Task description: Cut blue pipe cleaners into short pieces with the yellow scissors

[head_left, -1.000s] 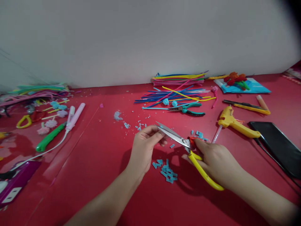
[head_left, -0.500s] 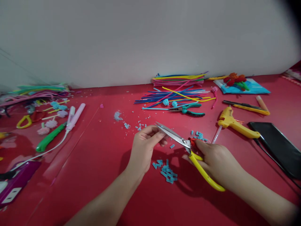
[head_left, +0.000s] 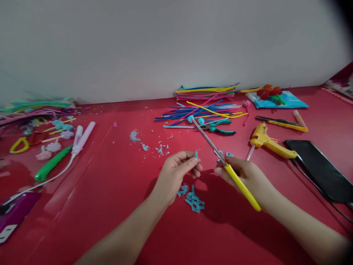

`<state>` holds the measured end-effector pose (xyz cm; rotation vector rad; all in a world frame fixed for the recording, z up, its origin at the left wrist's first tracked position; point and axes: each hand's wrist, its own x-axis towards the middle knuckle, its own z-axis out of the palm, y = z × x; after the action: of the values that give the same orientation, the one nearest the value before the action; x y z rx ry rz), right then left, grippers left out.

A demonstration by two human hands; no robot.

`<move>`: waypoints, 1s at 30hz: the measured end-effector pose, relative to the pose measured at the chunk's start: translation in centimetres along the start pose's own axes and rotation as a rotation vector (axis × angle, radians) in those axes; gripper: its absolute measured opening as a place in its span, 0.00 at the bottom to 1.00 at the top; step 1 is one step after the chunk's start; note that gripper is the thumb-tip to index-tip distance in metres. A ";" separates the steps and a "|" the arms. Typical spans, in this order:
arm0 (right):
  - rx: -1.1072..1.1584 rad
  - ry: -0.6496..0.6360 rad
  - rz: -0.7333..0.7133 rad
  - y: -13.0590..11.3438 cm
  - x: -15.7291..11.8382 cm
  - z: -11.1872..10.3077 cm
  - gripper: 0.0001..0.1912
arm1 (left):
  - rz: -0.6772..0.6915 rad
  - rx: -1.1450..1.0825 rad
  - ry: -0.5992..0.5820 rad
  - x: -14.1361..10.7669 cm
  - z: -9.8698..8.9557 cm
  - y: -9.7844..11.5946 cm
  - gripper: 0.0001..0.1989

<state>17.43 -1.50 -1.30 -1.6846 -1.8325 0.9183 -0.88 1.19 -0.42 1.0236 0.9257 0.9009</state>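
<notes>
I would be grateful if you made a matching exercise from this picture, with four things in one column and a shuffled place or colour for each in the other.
Things:
1. Scissors
2. Blue piece
3. Glue gun
4. Pliers

Places or colours:
A. Lying beside the phone
B. Pinched in the left hand
C. Teal and black handles
D. Held in the right hand

Right pairs: 1-D, 2-B, 3-A, 4-C.
</notes>
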 end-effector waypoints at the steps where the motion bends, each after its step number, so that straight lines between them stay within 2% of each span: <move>1: 0.088 -0.018 0.026 -0.3 -0.1 0.0 0.15 | -0.027 0.001 -0.024 0.0 0.2 -0.2 0.06; 7: 0.515 -0.079 0.175 -1.3 -0.4 0.3 0.13 | -0.142 0.087 -0.172 -0.3 1.2 -0.7 0.07; 11: 0.574 -0.094 0.164 -1.3 -0.4 0.3 0.11 | -0.158 0.148 -0.222 -0.5 1.5 -0.5 0.06; 15: 0.560 -0.116 0.157 -1.6 -0.5 0.1 0.08 | -0.168 0.174 -0.213 -0.7 1.6 -0.5 0.06; 20: 0.459 -0.093 0.129 -1.8 -0.6 0.1 0.05 | -0.168 0.163 -0.112 -0.8 2.0 -0.8 0.02; 25: 0.309 -0.092 0.026 -1.3 -0.4 0.0 0.07 | -0.151 0.166 -0.097 -0.7 2.0 -0.9 0.01; 27: 0.181 -0.057 -0.038 -1.0 -0.4 -0.2 0.11 | -0.107 0.146 -0.052 -0.6 1.7 -0.7 0.01; 30: -0.149 0.008 -0.075 -0.7 -0.5 -0.5 0.15 | -0.001 0.054 0.075 -0.2 1.0 -0.3 0.02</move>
<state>17.40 -1.88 -0.37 -1.6913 -1.9876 0.7595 0.02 0.69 -0.45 1.0412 1.0180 0.9227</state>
